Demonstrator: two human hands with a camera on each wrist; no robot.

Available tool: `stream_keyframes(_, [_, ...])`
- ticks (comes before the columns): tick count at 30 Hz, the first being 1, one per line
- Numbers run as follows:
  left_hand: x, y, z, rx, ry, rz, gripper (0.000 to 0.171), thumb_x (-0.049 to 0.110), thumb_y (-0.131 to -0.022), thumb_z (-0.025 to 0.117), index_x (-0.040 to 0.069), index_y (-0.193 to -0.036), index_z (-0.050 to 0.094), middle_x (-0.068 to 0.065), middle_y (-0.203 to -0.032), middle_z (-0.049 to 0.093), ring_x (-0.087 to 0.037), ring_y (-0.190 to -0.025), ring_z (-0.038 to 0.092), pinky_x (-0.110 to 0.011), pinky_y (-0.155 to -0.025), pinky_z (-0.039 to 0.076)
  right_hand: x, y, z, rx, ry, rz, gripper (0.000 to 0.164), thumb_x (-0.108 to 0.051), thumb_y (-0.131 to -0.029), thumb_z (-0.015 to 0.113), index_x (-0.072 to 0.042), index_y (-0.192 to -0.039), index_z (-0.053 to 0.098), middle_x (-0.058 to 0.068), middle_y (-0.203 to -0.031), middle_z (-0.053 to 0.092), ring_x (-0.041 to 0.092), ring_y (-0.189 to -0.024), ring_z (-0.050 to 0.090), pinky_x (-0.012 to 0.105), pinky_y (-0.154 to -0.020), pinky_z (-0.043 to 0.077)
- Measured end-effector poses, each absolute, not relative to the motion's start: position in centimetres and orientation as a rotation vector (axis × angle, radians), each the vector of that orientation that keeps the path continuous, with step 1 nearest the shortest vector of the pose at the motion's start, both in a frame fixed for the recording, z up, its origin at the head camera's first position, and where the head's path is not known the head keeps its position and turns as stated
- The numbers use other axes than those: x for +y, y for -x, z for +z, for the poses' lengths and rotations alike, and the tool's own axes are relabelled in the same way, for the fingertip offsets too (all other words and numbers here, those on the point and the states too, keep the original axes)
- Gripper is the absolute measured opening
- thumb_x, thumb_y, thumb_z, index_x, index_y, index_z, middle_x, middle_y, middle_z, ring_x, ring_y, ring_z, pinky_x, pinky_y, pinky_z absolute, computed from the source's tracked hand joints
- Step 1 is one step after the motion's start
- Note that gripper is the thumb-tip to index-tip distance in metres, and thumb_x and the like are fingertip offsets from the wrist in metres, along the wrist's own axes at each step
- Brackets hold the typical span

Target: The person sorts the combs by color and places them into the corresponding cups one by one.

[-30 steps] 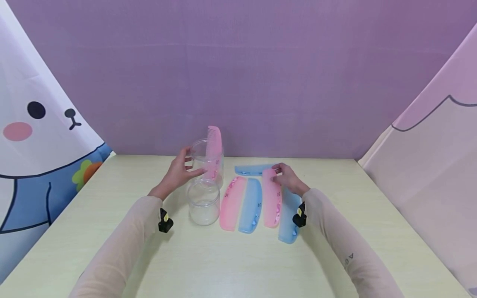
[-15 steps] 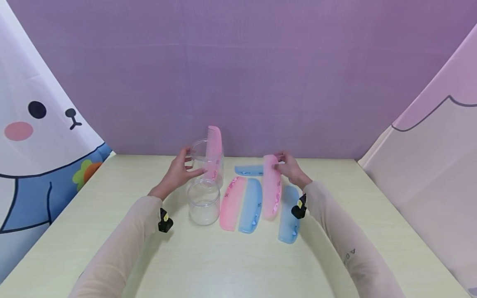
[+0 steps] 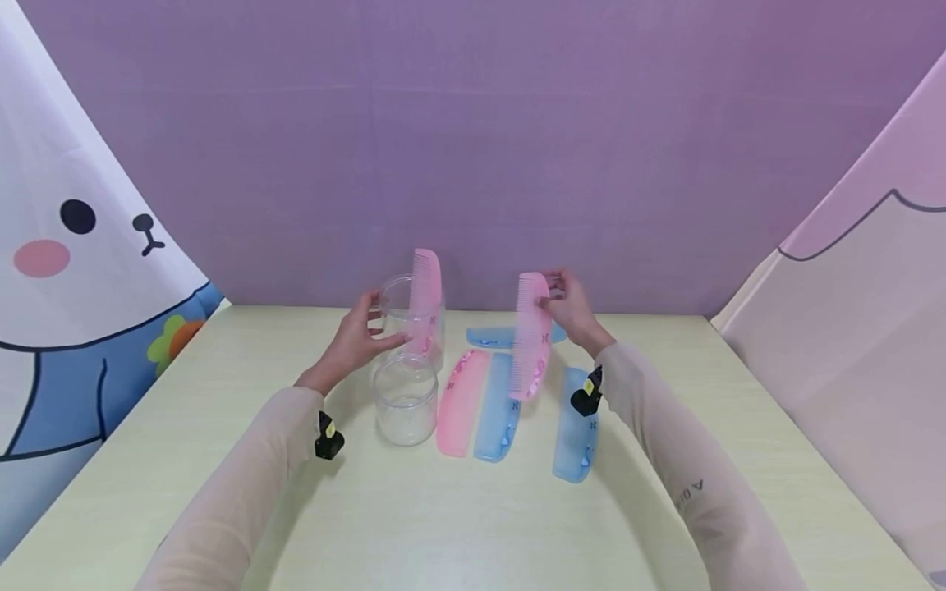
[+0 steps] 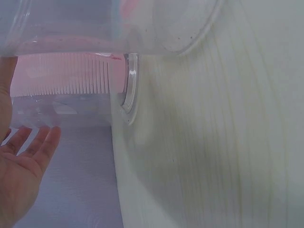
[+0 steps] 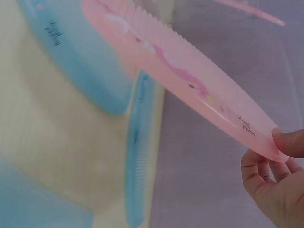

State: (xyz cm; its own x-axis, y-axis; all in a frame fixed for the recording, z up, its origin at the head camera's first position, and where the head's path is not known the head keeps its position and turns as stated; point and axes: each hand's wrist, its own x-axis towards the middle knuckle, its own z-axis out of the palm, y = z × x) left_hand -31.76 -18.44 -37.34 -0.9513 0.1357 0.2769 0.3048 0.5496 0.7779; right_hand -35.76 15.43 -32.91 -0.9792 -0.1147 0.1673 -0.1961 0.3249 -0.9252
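My right hand pinches the upper end of a pink comb; its thumb lies on one side, its fingers on the other. That comb hangs nearly upright above the table, teeth towards the left. With thumb and fingers around it, my left hand holds the farther clear jar. A second pink comb stands in this jar, its top above the rim; its teeth show through the wall in the left wrist view. Just in front is another clear jar, with no comb in it.
Flat on the table lie a pink comb, a blue comb beside it, and another blue comb under my right wrist. A blue comb lies crosswise behind them. A purple cloth hangs behind the table.
My right hand has lifted the pink comb off the table, tipping it upright and turning its teeth left. The left hand and both jars have stayed put.
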Motion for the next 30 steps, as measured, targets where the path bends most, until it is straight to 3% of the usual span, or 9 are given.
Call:
stream_keyframes(3, [-18.4, 31.7, -37.3, -2.602, 0.369, -1.363, 0.094, 0.033, -0.072, 0.077, 0.004, -0.140, 0.020, -0.018, -0.140, 0.035, -0.037, -0.123, 0.043, -0.045, -0.093, 0.049, 15.0, 35.8, -32.1, -2.468, -0.303, 1.762, 0.049, 0.007, -0.085, 0.052, -0.002, -0.131, 0.037, 0.019, -0.119, 0.047, 0.028, -0.098, 0.050, 0.030, -0.080, 0.052])
stream_keyframes(10, [-18.5, 31.7, -37.3, -2.605, 0.367, -1.358, 0.095, 0.034, -0.071, 0.077, 0.005, -0.141, 0.019, -0.019, -0.140, 0.034, -0.037, -0.124, 0.043, -0.044, -0.093, 0.049, 13.9, 35.7, -29.9, -2.399, -0.310, 1.737, 0.049, 0.009, -0.084, 0.051, -0.002, -0.130, 0.039, 0.017, -0.118, 0.049, 0.026, -0.094, 0.050, 0.024, -0.076, 0.051])
stream_keyframes(21, [-18.5, 31.8, -37.4, -2.601, 0.371, -1.356, 0.095, 0.033, -0.071, 0.077, 0.005, -0.141, 0.019, -0.019, -0.139, 0.035, -0.037, -0.123, 0.043, -0.044, -0.093, 0.049, 11.9, 36.0, -26.8, -2.291, -0.335, 1.792, 0.052, 0.012, -0.081, 0.051, -0.005, -0.129, 0.041, 0.013, -0.118, 0.051, 0.024, -0.095, 0.054, 0.032, -0.084, 0.053])
stream_keyframes(30, [-18.5, 31.8, -37.5, -2.603, 0.364, -1.372, 0.096, 0.034, -0.071, 0.077, 0.005, -0.141, 0.019, -0.018, -0.140, 0.034, -0.037, -0.124, 0.042, -0.044, -0.094, 0.049, 10.1, 36.0, -24.5, -2.137, -0.407, 1.842, 0.050, 0.014, -0.080, 0.050, -0.006, -0.125, 0.042, 0.008, -0.110, 0.052, 0.018, -0.086, 0.053, 0.026, -0.076, 0.052])
